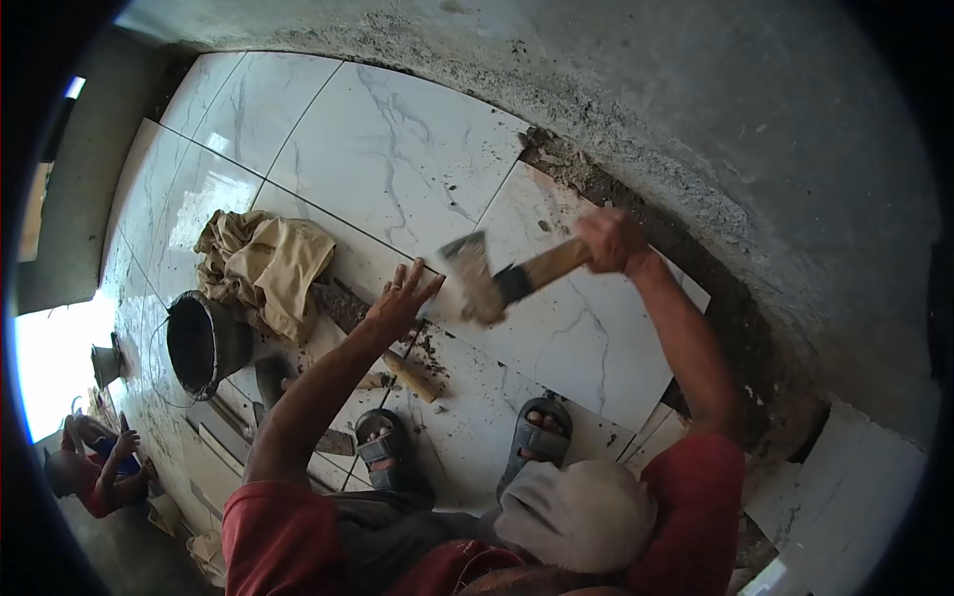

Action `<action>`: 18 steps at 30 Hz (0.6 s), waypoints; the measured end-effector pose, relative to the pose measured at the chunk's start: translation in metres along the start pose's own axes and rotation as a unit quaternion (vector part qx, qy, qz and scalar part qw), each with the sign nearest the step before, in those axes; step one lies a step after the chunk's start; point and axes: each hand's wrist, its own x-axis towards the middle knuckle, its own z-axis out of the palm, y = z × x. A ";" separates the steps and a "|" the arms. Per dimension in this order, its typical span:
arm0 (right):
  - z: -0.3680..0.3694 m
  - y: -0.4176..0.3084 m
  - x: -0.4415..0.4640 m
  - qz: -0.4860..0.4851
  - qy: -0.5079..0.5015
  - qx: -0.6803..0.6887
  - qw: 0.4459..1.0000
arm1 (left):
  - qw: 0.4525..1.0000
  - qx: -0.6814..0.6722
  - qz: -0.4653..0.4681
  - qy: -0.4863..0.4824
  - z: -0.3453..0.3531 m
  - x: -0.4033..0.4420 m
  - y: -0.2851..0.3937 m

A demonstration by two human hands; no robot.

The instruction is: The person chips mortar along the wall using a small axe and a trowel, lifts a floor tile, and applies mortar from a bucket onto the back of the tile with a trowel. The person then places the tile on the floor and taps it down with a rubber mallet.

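We grip a short-handled tool (517, 282) with a brown wooden shaft, a black band near its top and a dusty, wedge-like metal head, in our right hand (611, 241). Its fingers are closed around the end of the shaft; the hand is blurred, so we cannot make out each finger. Our right forearm reaches up and inward from the bent elbow, and the tool slants from the fist towards our left side, its head just beside the left fingertips. We see it over a large white floor tile with grey veining (586, 343), but cannot tell whether head and tile touch. Our left hand (399, 303) holds nothing that we can see: its arm stretches forward, back of the hand up, fingers open and fanned out at the joint between tiles; whether they press down is unclear. Just behind those fingers, by the wrist, lies a trowel with a pale wooden handle (410, 377). Farther to the left of them are a crumpled tan cloth (266, 263) and a round, dark, mortar-smeared bucket (209, 343). Beyond the right fingers, a strip of rough brown rubble (686, 243) runs along the grey plastered wall (785, 149). Another person in red (99, 472) is well apart, past the bucket.
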 end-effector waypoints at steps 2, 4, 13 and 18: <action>0.002 0.033 0.002 0.218 -0.020 0.015 0.976 | 0.999 -0.041 -0.005 -0.001 -0.013 -0.005 0.005; -0.007 0.050 0.017 0.378 -0.047 -0.012 0.925 | 0.999 -0.029 -0.016 0.016 -0.017 0.006 0.001; 0.009 0.046 -0.037 0.151 -0.022 -0.002 0.988 | 1.000 -0.023 -0.006 0.008 -0.009 -0.001 0.008; -0.013 0.028 -0.027 0.353 -0.130 -0.011 0.926 | 1.000 -0.020 -0.018 0.006 -0.008 0.000 0.009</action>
